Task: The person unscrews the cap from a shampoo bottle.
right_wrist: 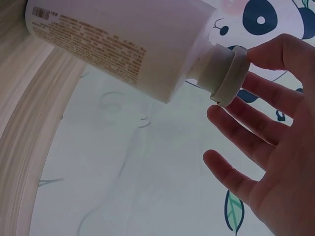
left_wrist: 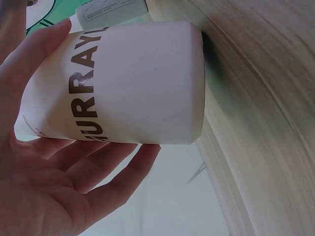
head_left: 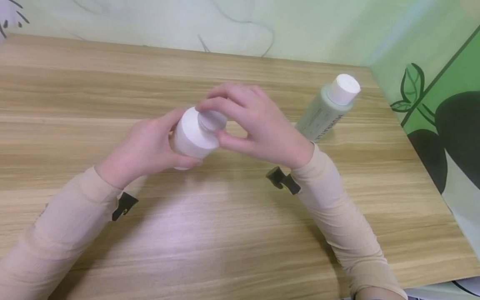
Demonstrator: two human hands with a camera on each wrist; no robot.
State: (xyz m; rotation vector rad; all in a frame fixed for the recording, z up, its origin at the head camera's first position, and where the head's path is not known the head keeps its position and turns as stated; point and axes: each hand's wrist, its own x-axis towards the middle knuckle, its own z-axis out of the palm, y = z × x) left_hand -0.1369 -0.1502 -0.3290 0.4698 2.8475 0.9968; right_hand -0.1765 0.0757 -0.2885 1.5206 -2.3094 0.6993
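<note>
A white bottle (head_left: pixel 193 137) with brown lettering is in front of me, its base close over the wooden table (head_left: pixel 210 233). My left hand (head_left: pixel 144 146) grips it round the body, thumb on the near side and the other fingers on the far side. At its top, my right hand (head_left: pixel 258 125) pinches the short white cap (right_wrist: pixel 232 76) between thumb and fingertips. The cap sits at the bottle's neck. In the right wrist view, the little finger stands away from the cap. Small print covers part of the bottle's back.
A green-grey bottle (head_left: pixel 324 110) with a white cap (head_left: pixel 345 88) stands on the table beyond my right wrist. Behind the table rises a pale wall (head_left: pixel 300 29) with drawings. Black mounts (head_left: pixel 125 206) are fixed at both wrists.
</note>
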